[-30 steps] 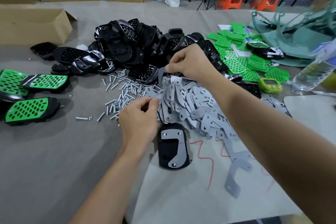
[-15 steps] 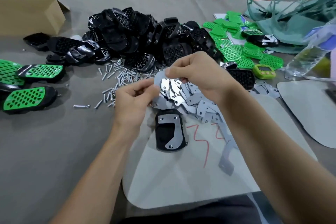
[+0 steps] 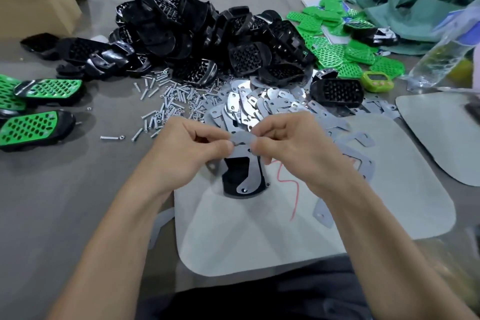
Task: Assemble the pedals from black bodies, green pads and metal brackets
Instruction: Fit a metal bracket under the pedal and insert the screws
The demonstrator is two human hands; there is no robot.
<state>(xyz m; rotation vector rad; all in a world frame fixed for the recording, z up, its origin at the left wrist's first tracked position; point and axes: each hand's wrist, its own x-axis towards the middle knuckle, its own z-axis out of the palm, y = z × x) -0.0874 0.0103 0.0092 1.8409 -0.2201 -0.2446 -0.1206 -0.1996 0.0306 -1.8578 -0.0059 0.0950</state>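
Pinching a bracket (image 3: pixel 242 138) between them at the centre of the frame, the left hand (image 3: pixel 187 153) and right hand (image 3: pixel 293 148) each grip one end with thumb and forefinger, the other fingers curled. It hangs just over a body (image 3: pixel 233 179) lying near the upper edge of a pale mat (image 3: pixel 259 236). Just above the hands are the bracket pile (image 3: pixel 249 104) and, to its left, the screws (image 3: pixel 171 104). Bodies (image 3: pixel 197 31) heap at upper centre and pads (image 3: pixel 327 49) at upper right. Finished pedals (image 3: pixel 33 127) crowd the left edge, and a bottle (image 3: pixel 441 60) stands at the right. Grey tabletop stretches across the lower left, and plain mat shows between the forearms.
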